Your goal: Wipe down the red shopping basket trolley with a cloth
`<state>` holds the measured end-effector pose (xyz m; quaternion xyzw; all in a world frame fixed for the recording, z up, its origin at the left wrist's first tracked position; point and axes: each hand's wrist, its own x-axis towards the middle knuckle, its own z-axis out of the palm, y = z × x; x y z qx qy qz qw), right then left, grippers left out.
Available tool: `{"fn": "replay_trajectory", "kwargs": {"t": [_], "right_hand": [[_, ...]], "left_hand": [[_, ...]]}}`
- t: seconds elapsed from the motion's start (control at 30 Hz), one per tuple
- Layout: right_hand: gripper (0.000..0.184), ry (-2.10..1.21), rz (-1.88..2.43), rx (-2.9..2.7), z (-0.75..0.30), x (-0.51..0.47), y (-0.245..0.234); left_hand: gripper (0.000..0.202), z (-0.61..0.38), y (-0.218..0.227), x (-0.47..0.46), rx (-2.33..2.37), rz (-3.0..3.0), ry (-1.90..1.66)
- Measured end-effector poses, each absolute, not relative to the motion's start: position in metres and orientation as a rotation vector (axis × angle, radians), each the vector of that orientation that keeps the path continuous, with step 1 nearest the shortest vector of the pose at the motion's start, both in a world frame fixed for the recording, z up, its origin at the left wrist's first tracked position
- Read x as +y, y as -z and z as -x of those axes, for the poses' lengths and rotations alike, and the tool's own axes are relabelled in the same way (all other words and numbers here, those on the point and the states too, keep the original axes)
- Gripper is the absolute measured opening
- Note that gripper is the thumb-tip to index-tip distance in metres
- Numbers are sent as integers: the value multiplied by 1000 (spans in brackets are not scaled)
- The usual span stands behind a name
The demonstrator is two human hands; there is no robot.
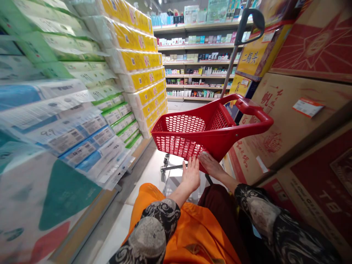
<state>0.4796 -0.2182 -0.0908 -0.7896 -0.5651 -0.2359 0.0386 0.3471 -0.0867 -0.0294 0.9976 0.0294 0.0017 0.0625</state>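
A red plastic shopping cart point(217, 137) stands in a narrow shop aisle right in front of me, its basket tilted and with nothing visible inside. My left hand point(191, 175) is open, fingers stretched out and together, fingertips at the basket's near wall. My right hand point(210, 164) lies flat and open against the same wall, just to the right of the left hand. Neither hand holds anything. The cart's red handle point(251, 108) sticks out to the right, near stacked boxes. Patterned dark sleeves and orange cloth point(187, 231) cover my arms and lap.
Wrapped packs of tissue paper point(82, 91) are stacked high along the left. Large cardboard boxes point(297, 121) are piled on the right. Shelves of small goods point(198, 55) close the far end. A grey trolley handle point(251, 22) rises behind the cart. The pale floor point(150, 168) shows below.
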Motion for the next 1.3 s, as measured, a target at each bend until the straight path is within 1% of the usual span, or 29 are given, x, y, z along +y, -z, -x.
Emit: {"fn": "replay_trajectory", "kwargs": {"t": [0.1,0.17,0.23,0.33,0.4,0.47,0.53,0.6,0.67,0.73,0.8,0.97,1.03,1.1,1.23,1.3], "right_hand": [[40,585,2439,-1770,-468,-225,121],[38,587,2406,-1757,-462,-222,119],[36,722,2336,-1705,-462,-215,91],[38,1077,2281,-1421,-472,-211,20],[42,1241,2268,-1256,-482,-215,-24],[43,1332,2270,-1140,-492,-224,-47],[42,1342,2302,-1133,-495,-234,-40],[41,1234,2375,-1268,-489,-241,-10],[40,1052,2451,-1466,-477,-244,25],[38,978,2475,-1594,-465,-246,45],[37,1072,2453,-1558,-460,-248,36],[42,1529,2282,-893,-487,-269,-51],[42,1598,2252,-810,-495,-278,-57],[40,1523,2317,-947,-490,-283,-34],[35,1093,2476,-1379,-460,-278,41],[35,1011,2462,-1481,-452,-269,51]], "left_hand": [[69,-342,32,-92,55,-3028,12],[71,-340,31,-91,57,-3034,25],[72,-343,25,-90,75,-3029,13],[74,-351,10,-87,129,-3000,-40],[76,-357,0,-86,165,-2984,-69],[76,-360,-6,-86,182,-2982,-94],[75,-360,-6,-87,184,-2991,-122],[73,-357,-3,-89,170,-2997,-138],[73,-354,2,-90,151,-2995,-136],[73,-353,4,-91,125,-2989,-132],[73,-354,2,-91,104,-2985,-144],[73,-366,-8,-91,115,-2978,-161],[74,-367,-11,-94,103,-2974,-165],[72,-365,-11,-98,77,-2973,-180],[69,-359,-8,-101,24,-2992,-201],[69,-358,-6,-99,9,-2993,-200]]}}
